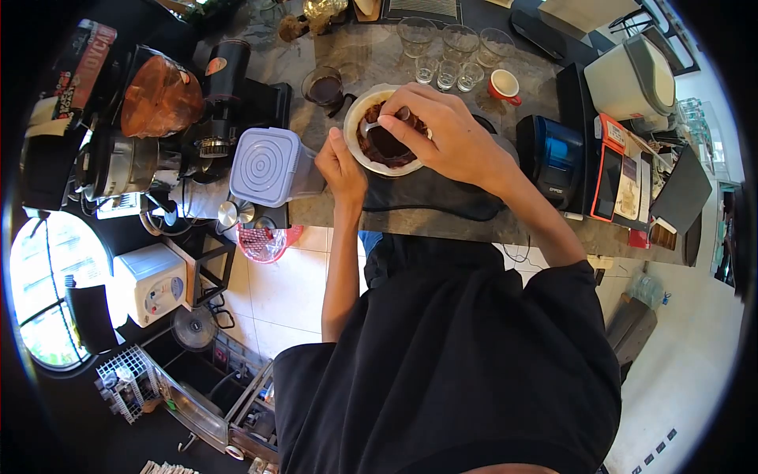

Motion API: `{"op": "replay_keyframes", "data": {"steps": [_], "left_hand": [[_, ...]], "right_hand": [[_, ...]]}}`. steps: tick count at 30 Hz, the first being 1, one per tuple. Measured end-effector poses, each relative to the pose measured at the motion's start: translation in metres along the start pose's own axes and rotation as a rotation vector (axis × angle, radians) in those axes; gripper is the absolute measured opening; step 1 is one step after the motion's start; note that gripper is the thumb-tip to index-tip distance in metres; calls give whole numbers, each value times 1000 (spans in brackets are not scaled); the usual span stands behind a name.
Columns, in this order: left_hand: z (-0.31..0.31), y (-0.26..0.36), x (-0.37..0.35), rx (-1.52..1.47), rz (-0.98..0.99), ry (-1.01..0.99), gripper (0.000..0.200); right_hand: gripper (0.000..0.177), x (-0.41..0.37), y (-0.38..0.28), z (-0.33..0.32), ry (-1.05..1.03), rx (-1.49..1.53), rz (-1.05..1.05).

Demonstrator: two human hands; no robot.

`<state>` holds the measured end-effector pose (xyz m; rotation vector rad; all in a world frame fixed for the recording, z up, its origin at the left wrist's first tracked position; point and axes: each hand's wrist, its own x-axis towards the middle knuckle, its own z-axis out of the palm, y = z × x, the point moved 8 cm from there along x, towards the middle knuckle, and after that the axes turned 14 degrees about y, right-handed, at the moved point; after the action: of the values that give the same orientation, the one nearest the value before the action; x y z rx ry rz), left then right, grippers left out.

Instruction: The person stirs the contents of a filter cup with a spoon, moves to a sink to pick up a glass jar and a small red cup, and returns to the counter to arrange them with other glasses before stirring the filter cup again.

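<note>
A round white bowl-like vessel [354, 154] with dark wet contents stands on the dark counter. Over it is my right hand [422, 130], thumb and fingers pinched on what looks like a spoon whose lower end reaches into the dark contents. My left hand [343, 167] is beside the vessel's left side, thumb pointing up and fingers curled; whether it holds anything is hidden. Just left of that hand stands a container with a pale purple lid [266, 167]. A glass with dark liquid [324, 88] is behind the vessel on the left.
Several clear glasses [446, 74] and a red cup [504, 85] stand behind, to the right. A black printer [550, 162] and an orange-edged tablet [606, 180] are at the right. Coffee grinders [162, 99] occupy the left; the counter's front edge [442, 227] runs before my body.
</note>
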<state>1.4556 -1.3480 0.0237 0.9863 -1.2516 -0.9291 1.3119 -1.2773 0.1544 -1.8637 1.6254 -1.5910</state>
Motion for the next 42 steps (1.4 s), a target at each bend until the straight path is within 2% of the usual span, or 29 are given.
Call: {"op": "replay_keyframes", "data": {"steps": [9, 12, 14, 24, 30, 32, 42], "left_hand": [[1, 3, -1, -7, -20, -14, 46], [0, -3, 0, -8, -21, -12, 45], [0, -3, 0, 0, -16, -7, 45], [2, 2, 0, -10, -20, -8, 46], [2, 1, -2, -35, -55, -12, 47], [3, 1, -1, -48, -65, -6, 47], [1, 0, -1, 1, -15, -17, 45]], "right_hand": [[18, -3, 10, -6, -12, 42, 84], [13, 2, 0, -9, 55, 19, 5], [19, 2, 3, -3, 11, 62, 56], [19, -2, 23, -4, -30, -22, 143], [18, 7, 10, -11, 33, 25, 198], [18, 9, 5, -10, 82, 38, 102], [17, 0, 33, -8, 138, -64, 165]]}}
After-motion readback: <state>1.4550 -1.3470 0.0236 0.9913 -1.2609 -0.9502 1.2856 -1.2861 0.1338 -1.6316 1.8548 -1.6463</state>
